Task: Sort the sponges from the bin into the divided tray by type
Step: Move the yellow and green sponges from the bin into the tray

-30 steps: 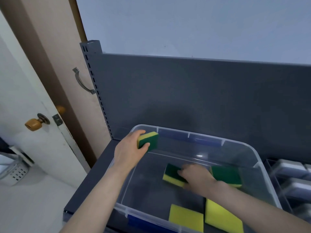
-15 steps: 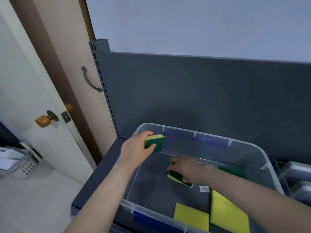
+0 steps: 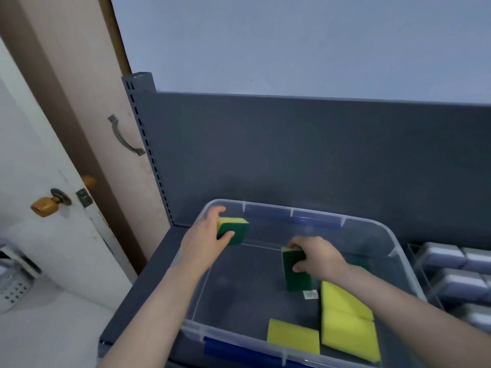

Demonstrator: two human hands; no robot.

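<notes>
A clear plastic bin [image 3: 377, 227] stands on a grey shelf. My left hand [image 3: 204, 243] grips a yellow-and-green scouring sponge [image 3: 235, 231] above the bin's far left corner. My right hand [image 3: 318, 257] pinches a second green-and-yellow scouring sponge [image 3: 296, 274], lifted on edge inside the bin. Two flat yellow sponges [image 3: 293, 335] [image 3: 345, 320] lie on the bin floor near its front. Another green sponge [image 3: 358, 262] shows partly behind my right wrist. The divided tray [image 3: 457, 274] sits right of the bin, with grey sponges in it.
The grey shelf back panel [image 3: 318, 160] rises behind the bin. A slotted upright post [image 3: 143, 123] stands at the shelf's left. Left of it is a white door with a wooden knob [image 3: 45, 205]. A white basket [image 3: 13, 288] sits low at far left.
My right hand has lifted the green sponge off the bin floor and turned it on edge. My left hand keeps its sponge at the bin's far left corner. The camera shifted.
</notes>
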